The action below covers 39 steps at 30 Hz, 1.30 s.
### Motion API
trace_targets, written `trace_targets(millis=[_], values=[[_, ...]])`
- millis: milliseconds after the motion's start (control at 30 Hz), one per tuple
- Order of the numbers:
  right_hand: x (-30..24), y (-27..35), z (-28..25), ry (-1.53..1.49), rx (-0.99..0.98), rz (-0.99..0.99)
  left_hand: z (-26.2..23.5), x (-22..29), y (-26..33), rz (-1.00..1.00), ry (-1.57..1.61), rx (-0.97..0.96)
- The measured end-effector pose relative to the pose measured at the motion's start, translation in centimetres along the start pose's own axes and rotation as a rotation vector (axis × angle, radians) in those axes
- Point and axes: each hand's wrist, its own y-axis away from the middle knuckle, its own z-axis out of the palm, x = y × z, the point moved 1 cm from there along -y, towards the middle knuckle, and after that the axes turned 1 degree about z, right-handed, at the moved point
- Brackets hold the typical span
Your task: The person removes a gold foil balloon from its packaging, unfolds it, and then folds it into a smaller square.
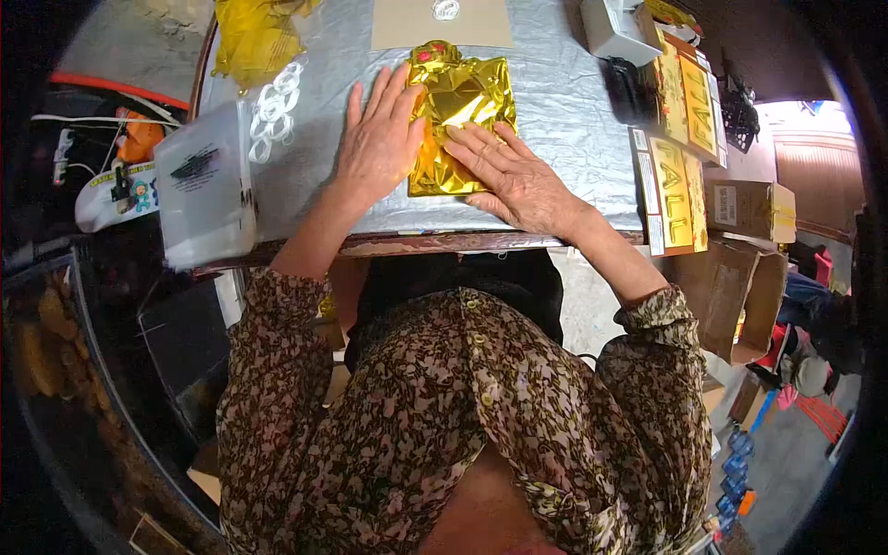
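Observation:
A flat, folded gold foil balloon (pixel 462 88) lies on the table in front of me, its shiny surface creased and showing red patches at the top end. My left hand (pixel 377 139) rests flat along its left edge, fingers stretched forward and partly over the foil. Across the lower right part of the foil lies my right hand (pixel 518 180), palm down with the fingers extended. Both hands are open, pressing or resting on the foil without gripping it. Part of the foil is hidden beneath the right fingers.
The table (pixel 573 157) has a grey, wrinkled cover. At left are a yellow-gold foil heap (pixel 254 42), white ribbon loops (pixel 273 111) and clear plastic bags (pixel 203 185). Printed packages (pixel 675 190) line the right edge near a white box (pixel 615 32). A tan card (pixel 393 23) lies beyond.

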Motion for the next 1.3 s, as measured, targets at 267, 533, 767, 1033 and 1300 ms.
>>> trace_targets(millis=[267,533,767,1033,1300], values=[[5.1,-0.1,-1.7,-0.359,0.403,0.685,-0.6,-0.1,-0.3,-0.101,0.290,0.086],[6.1,-2.9,-1.6,-0.281,0.271,0.826,-0.5,-1.2,-2.3,-0.379,0.313,0.023],[7.0,-2.3,-0.9,-0.618,0.381,0.789,-0.1,-1.8,-2.7,-0.428,0.405,-0.032],[6.2,-2.2,-1.8,-1.173,0.403,0.862,0.4,-2.8,-2.7,-0.448,0.610,-0.101],[7.5,-1.1,-1.9,-1.184,0.309,0.815,-0.5,-2.4,-2.8,-0.641,1.198,-0.309]])
